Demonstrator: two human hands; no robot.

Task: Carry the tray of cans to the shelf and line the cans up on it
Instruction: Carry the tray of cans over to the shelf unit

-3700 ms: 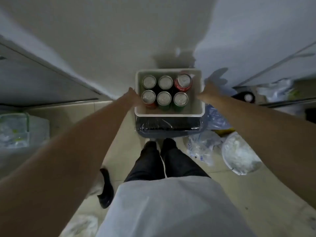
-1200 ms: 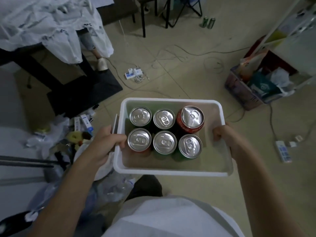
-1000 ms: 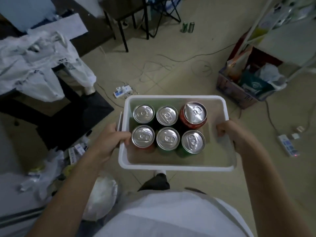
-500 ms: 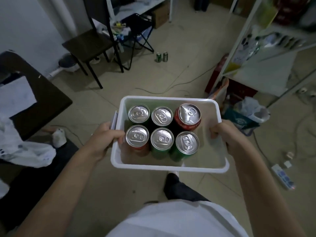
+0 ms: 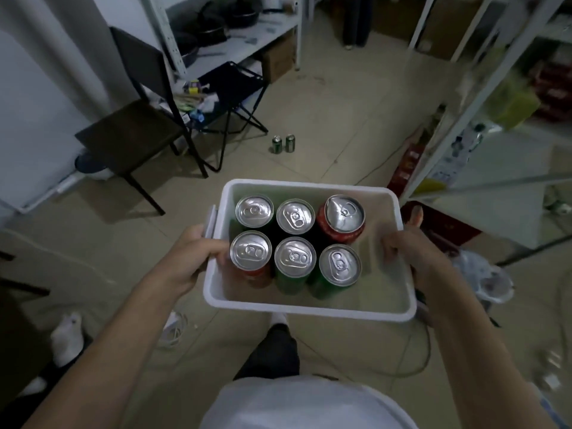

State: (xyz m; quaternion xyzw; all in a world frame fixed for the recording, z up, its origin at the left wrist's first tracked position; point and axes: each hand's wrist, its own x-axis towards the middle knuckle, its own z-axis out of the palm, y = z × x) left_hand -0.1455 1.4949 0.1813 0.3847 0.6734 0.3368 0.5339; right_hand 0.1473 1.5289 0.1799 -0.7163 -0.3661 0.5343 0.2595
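I hold a white plastic tray (image 5: 306, 308) in front of my chest, level above the floor. Several upright cans (image 5: 294, 216) stand in two rows in its left part; a wider red can (image 5: 342, 218) is at the back right of the group, and green cans (image 5: 339, 267) stand in the front row. My left hand (image 5: 192, 258) grips the tray's left rim and my right hand (image 5: 411, 252) grips its right rim. A white metal shelf unit (image 5: 483, 181) stands to the right, with a bare lower board.
A dark chair (image 5: 136, 131) and a folding stool (image 5: 232, 97) stand ahead on the left. Two cans (image 5: 283, 144) sit on the tiled floor in front. Another shelf unit (image 5: 235, 29) with pans is at the back. Bags and cables lie at the right, near my feet.
I have lifted the tray off a bin by the wall, turned into the room and walked forward with it. The chair and floor cans have come nearer; the shelf now sits close on my right.
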